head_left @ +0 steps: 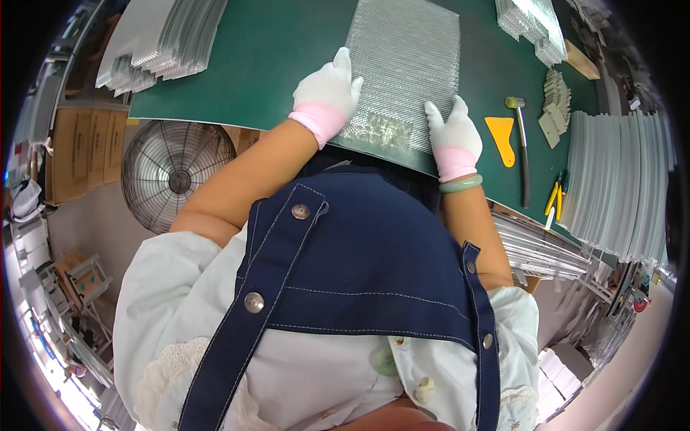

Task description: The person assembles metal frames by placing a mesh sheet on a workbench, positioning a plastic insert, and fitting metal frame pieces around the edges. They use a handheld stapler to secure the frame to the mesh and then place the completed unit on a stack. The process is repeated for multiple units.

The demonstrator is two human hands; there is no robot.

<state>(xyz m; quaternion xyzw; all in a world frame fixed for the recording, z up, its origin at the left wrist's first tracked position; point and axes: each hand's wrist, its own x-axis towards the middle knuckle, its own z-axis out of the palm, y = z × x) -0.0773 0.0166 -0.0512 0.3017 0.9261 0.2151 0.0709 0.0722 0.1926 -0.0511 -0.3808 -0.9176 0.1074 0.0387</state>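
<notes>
A silvery metal mesh sheet [402, 65] lies flat on the green tabletop, its near edge close to the table's front edge. Both hands wear white gloves with pink cuffs. At the sheet's left edge rests my left hand [327, 93], index finger stretched forward and thumb apart over the mesh. Along the right edge, near the close corner, is my right hand [455, 135], its thumb on the sheet and a finger stretched out beside it. Neither hand visibly grips anything; the fingers underneath are hidden. A paler rectangular patch [388, 131] shows at the near end of the sheet.
Right of the sheet lie a yellow scraper [502, 140], a hammer [521, 144], yellow-handled pliers [553, 197] and small pale plates [555, 108]. Stacked panels stand at far left [169, 39], far right [532, 25] and right [618, 183]. A floor fan [178, 179] stands left, below the table.
</notes>
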